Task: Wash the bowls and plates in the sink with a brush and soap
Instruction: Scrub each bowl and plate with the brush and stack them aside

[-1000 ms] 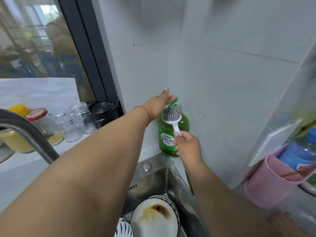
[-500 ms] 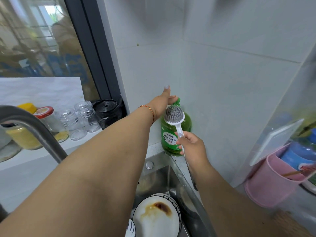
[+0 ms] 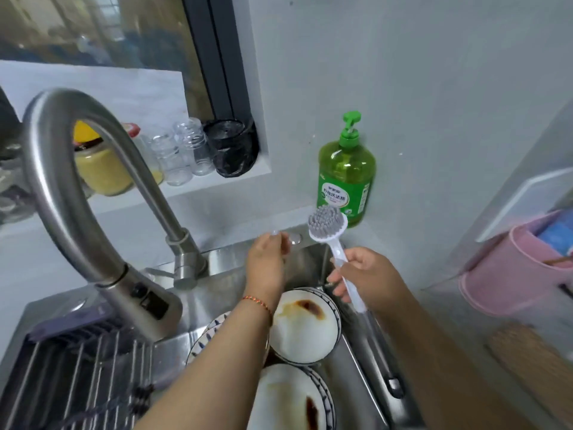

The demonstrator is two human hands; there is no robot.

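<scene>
My right hand grips the white handle of a dish brush, whose grey bristles point up in front of the green soap bottle. The bottle stands in the wall corner behind the sink. My left hand hovers over the back of the steel sink, fingers loosely curled and holding nothing. Below my hands a white bowl with a brown stain lies in the sink. Another stained plate sits nearer me, and a blue-patterned plate shows under my left forearm.
A tall curved steel faucet rises at the left. A wire rack covers the sink's left part. Glass jars and a black-bagged container stand on the window ledge. A pink tub sits on the right counter.
My left hand has come off the soap pump and dropped over the sink. My right hand has pulled the brush down and away from the bottle. The view has tilted down.
</scene>
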